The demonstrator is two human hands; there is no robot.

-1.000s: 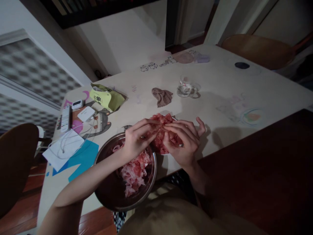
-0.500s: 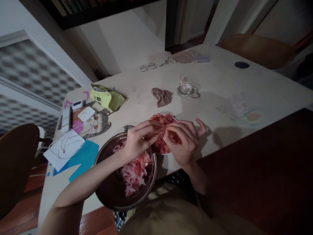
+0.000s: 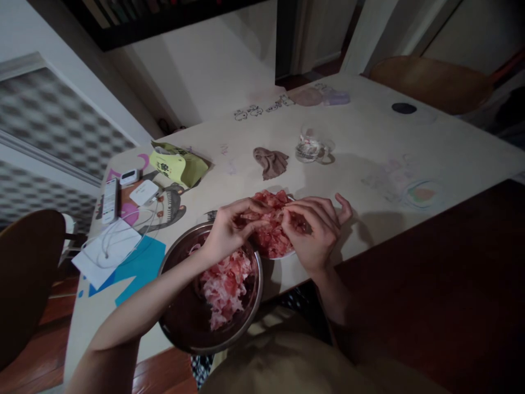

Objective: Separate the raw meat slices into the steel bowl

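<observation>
A plate (image 3: 283,257) heaped with raw red meat (image 3: 270,238) lies under my two hands; only a bit of its white rim shows. My left hand (image 3: 232,227) reaches over the steel bowl (image 3: 260,284) to the heap's left side, thumb and fingers apart, with meat visible around their tips. On the right side, my right hand (image 3: 314,235) has thumb and forefinger pinched at the meat, its little finger lifted away. What lies in the pinch looks like a small piece of meat, partly hidden. Thin, paler meat slices (image 3: 227,287) lie in the bowl.
Beyond the plate are a crumpled brown cloth (image 3: 270,162) and a clear glass mug (image 3: 309,149). A yellow-green bag (image 3: 178,167), a remote (image 3: 110,201), a white box (image 3: 144,192), cables and paper (image 3: 100,262) occupy the table's left end. Chairs stand at both ends.
My hands have moved slightly apart, the right one shifting rightward. My left thumb and fingers have parted from their closer pinch.
</observation>
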